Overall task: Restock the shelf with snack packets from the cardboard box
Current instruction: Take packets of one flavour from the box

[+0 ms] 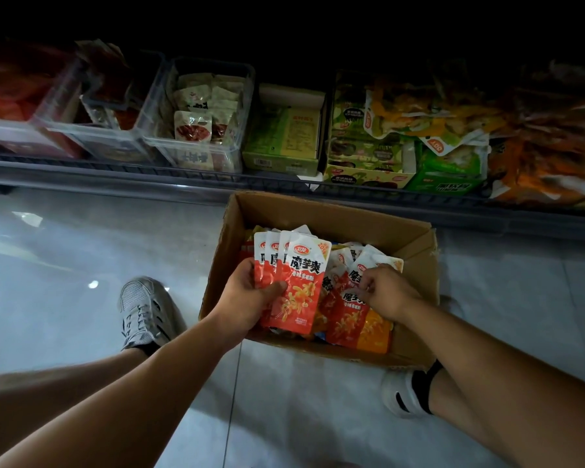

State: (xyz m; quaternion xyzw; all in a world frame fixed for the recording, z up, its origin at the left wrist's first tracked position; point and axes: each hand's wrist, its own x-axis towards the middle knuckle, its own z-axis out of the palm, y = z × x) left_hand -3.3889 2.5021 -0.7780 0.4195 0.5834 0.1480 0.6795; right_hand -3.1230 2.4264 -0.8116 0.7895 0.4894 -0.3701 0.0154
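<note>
— Where are the snack packets held?
— A fan of red-and-white snack packets (294, 282) is gripped over the cardboard box (318, 211) by the left hand (247, 298); the thumb is pressed across the front packet, the fingers are curled behind, and the forearm is stretched forward.
— And the other hand?
— The right hand (385, 292) is lowered palm-down into the box; its bent fingertips are closed on a red packet (345, 319) in the loose pile.
— What lies around?
— The box is set on pale floor tiles (81, 238) just before the shelf (183, 173); clear bins (203, 96) and green cartons (284, 136) are ranged there; a grey shoe (146, 312) is seen left of the box.
</note>
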